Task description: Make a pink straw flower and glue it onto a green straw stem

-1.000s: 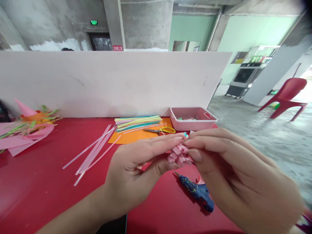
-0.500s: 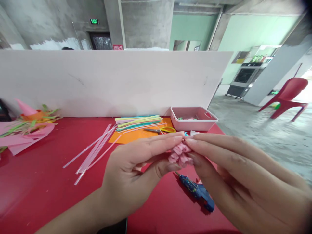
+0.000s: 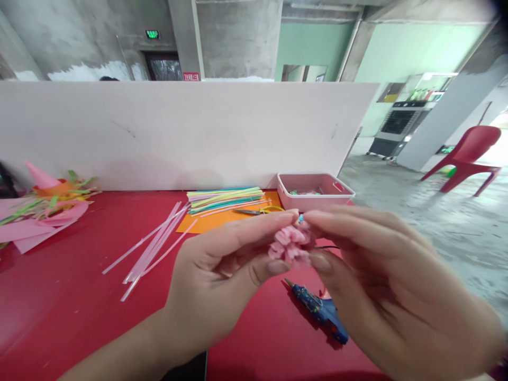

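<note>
A small pink ruffled bundle (image 3: pixel 291 243), perhaps crinkled paper, is pinched between my hands above the red table (image 3: pixel 99 317). My left hand (image 3: pixel 222 264) grips it from the left, thumb below and fingers above. From the right, the fingertips and thumb of my right hand (image 3: pixel 381 280) press on its other side. A bit of light blue shows at its top, between the fingertips; what it belongs to is hidden. Beneath my hands lies a dark blue glue gun (image 3: pixel 319 312), its nozzle pointing up and left.
Pink translucent sticks (image 3: pixel 154 248) lie left of my hands. Coloured strips (image 3: pixel 224 200) and scissors (image 3: pixel 272 209) rest on orange paper (image 3: pixel 196 226). Behind stand a pink bin (image 3: pixel 317 203) and a white panel (image 3: pixel 190 132). Pink paper pieces (image 3: pixel 47 222) lie far left.
My right hand has turned and its fingers are more bent, uncovering more of the pink bundle and the blue bit. The bundle has shifted slightly left. My left hand has barely moved.
</note>
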Demonstrator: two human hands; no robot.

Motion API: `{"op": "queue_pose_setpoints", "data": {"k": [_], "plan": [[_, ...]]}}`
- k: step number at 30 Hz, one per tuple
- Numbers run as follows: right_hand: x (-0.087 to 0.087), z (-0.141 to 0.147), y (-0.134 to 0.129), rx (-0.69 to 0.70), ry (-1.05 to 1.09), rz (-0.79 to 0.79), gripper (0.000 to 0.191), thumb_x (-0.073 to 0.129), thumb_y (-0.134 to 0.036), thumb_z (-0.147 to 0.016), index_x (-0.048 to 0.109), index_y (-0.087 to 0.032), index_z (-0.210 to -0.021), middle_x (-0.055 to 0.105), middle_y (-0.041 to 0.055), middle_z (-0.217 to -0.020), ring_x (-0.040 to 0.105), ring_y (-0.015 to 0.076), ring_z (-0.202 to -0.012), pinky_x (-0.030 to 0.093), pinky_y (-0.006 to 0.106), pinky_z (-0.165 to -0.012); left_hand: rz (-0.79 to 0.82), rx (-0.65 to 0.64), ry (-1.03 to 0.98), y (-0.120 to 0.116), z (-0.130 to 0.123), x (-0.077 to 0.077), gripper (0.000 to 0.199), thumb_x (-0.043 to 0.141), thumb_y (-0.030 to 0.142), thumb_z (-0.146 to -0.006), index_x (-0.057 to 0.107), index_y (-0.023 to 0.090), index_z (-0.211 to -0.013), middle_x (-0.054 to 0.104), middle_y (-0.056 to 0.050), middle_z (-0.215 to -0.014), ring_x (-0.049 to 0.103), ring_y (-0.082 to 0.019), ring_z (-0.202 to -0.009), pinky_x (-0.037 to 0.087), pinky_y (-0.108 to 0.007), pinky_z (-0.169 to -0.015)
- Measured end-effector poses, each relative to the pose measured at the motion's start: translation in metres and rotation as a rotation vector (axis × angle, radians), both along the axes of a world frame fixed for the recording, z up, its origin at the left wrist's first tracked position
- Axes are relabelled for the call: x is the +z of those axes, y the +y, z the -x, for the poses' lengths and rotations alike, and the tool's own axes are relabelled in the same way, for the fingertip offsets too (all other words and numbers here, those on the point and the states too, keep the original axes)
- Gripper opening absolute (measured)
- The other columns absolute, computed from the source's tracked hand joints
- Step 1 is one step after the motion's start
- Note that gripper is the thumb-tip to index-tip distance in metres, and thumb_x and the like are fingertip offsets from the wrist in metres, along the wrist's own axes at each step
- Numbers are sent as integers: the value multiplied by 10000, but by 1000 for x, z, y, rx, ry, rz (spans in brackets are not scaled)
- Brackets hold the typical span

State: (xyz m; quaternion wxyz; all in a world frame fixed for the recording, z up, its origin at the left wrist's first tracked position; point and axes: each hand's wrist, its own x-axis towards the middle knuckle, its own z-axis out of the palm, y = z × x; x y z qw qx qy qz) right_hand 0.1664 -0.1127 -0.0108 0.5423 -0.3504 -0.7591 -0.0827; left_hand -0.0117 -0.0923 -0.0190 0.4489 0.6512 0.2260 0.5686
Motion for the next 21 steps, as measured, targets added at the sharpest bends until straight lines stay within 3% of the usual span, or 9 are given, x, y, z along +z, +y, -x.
{"op": "queue_pose_setpoints", "data": {"k": [5,10,21], "plan": [[4,-1,-1,-22,-5,-26,193,649,-90,-871,664,-178,-1042,722,54,-1070,689,120,-989,573,200,-894,98,-93,-86,3,0,-2,377,740,110,-826,746,324,-1136,752,20,-1183,731,-202,-1055,618,-268,-924],[5,0,-2,-33,-19,-25,140,659,-79,-857,693,-167,-960,739,29,-959,697,93,-881,571,168,-855,150,-112,-82,2,-3,1,350,784,112,-781,770,294,-1079,786,16,-1088,755,-186,-974,638,-227,-851],[5,2,0,27,31,98,98,617,-110,-891,683,-172,-926,718,52,-951,692,147,-1002,574,209,-842,135,-94,-67,1,-4,2,344,785,99,-770,778,290,-1056,787,-4,-1088,756,-207,-975,647,-269,-851]]}}
